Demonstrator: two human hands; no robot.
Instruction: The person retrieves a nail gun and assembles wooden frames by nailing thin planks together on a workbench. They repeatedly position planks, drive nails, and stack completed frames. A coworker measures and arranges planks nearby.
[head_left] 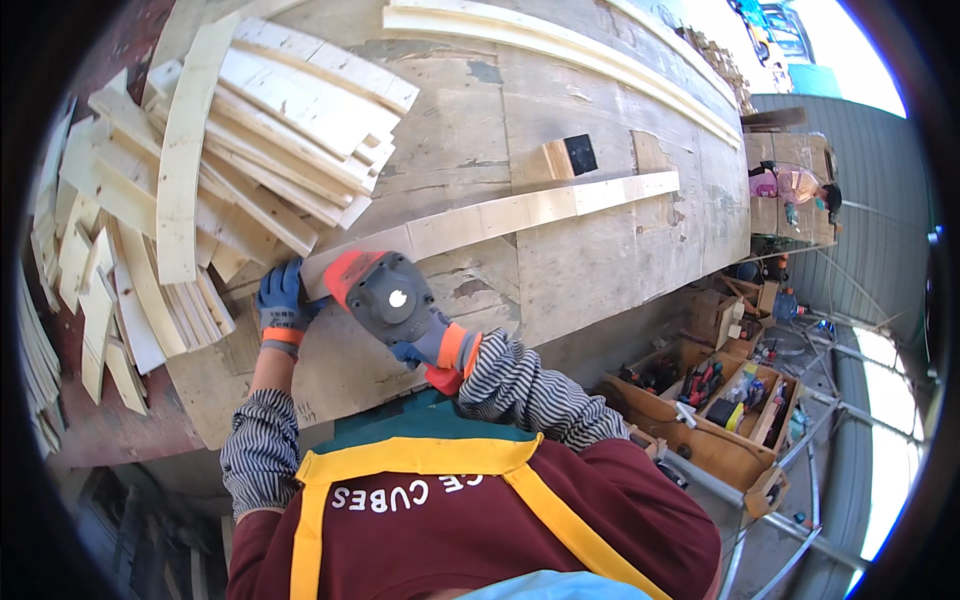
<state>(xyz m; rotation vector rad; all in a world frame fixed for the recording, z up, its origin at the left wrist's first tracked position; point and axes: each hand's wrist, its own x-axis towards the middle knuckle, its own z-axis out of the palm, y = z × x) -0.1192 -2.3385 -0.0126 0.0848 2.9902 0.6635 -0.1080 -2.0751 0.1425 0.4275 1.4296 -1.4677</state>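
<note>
A broad, worn plywood desk (600, 255) extends beyond both hands. Past the left hand spreads a heap of pale wooden boards (290, 110). A long, narrow, pale wooden strip (500, 220) runs from the left hand to well beyond the right. Between the hands, a red-and-dark-grey power tool (385, 283) overlaps the strip. The blue-gloved hands are apart: the right hand (430, 345) is clamped on the tool's handle; the left hand (281, 292) is at the strip's end, its grip unclear. Beyond the right sits a small black-ended wooden block (559, 158).

One power tool (392, 297), two hands: right hand (437, 342) on it, left hand (281, 296) left of it. Rightward beyond it: one block (571, 157), one co-worker (797, 187).
</note>
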